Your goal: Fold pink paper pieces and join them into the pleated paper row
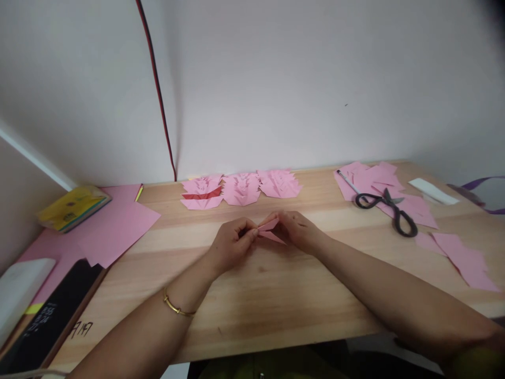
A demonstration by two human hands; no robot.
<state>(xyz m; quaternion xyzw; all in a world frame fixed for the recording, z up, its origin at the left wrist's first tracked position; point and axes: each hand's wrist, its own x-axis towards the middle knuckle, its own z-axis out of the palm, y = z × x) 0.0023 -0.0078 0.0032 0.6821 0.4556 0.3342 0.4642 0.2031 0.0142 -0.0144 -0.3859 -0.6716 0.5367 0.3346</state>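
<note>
A: Over at the worktop's left edge, what did we have?
B: A white object, cut off by the view, then a black panel with white digits. Large pink sheets spread behind them, and a yellow packet sat on top, towards the far left corner!
A: And along the back edge?
B: A dark cord came down the wall, and to its right three clusters of pointed pink paper stood in a row, a red strip lying across the leftmost.
A: Now the middle! The hands?
B: The left hand, gold bracelet on the wrist, pinched a folded pink piece between thumb and fingers, just above mid-worktop, its two flaps splayed rightwards. The right hand was curled in close, fingers against the upper flap; whether it gripped, I couldn't tell.
A: And on the right?
B: Pink scraps near the back right corner, with a pencil and black-handled scissors lying on them, the blades parted! More offcuts lay nearer the front, a white strip behind those, and a purple strap showed by the right edge.
</note>
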